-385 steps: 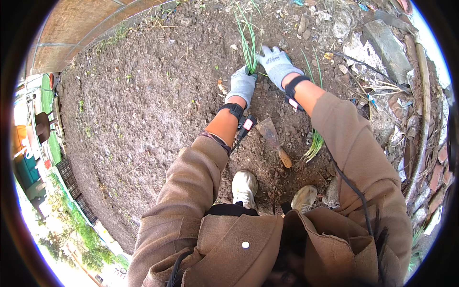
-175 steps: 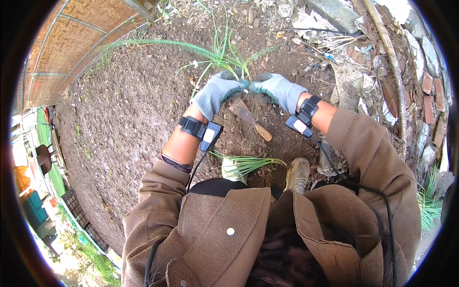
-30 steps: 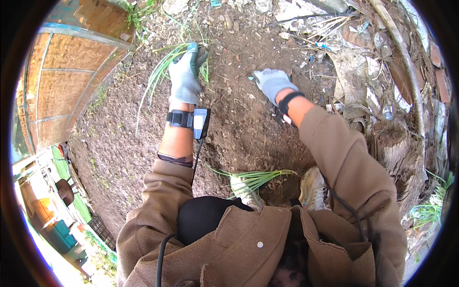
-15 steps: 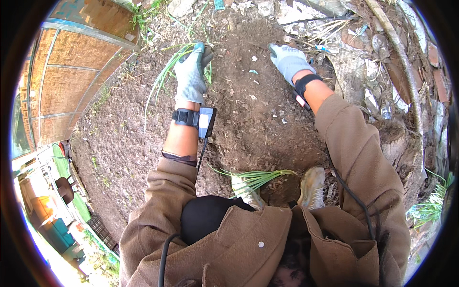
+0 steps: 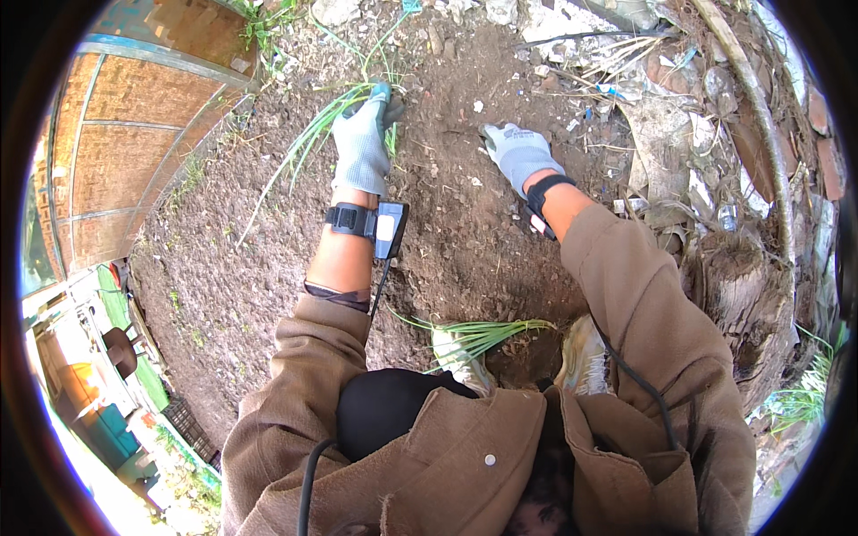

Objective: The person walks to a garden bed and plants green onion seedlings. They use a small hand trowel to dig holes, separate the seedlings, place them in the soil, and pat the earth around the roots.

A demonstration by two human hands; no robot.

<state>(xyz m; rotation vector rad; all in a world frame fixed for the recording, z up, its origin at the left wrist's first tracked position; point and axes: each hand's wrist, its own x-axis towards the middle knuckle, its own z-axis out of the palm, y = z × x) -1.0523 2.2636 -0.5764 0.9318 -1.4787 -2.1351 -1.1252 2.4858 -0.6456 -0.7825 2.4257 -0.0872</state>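
Note:
My left hand (image 5: 362, 143), in a pale grey knit glove with a darker palm, is closed around a bunch of green onions (image 5: 315, 132). Their long thin leaves hang out to the left and toward me. My right hand (image 5: 521, 155), gloved alike, is low over the bare brown soil (image 5: 447, 232). Its fingers curl down and under, so whatever they may hold is hidden. A second bunch of green onions (image 5: 487, 336) lies across my left shoe (image 5: 460, 357), its pale ends pointing toward my right shoe (image 5: 584, 357).
A woven-panel wall (image 5: 125, 152) stands at the left. Along the right run broken rubble, plastic scraps and a long pole (image 5: 755, 98). A weathered log (image 5: 737, 286) lies nearer me, with a green plant (image 5: 804, 397) beyond it. Loose green leaves (image 5: 366, 54) lie beyond my left hand.
My right hand has moved left and nearer to me over the soil. My left hand has shifted only slightly, still gripping the green onions, whose leaves have swung further left.

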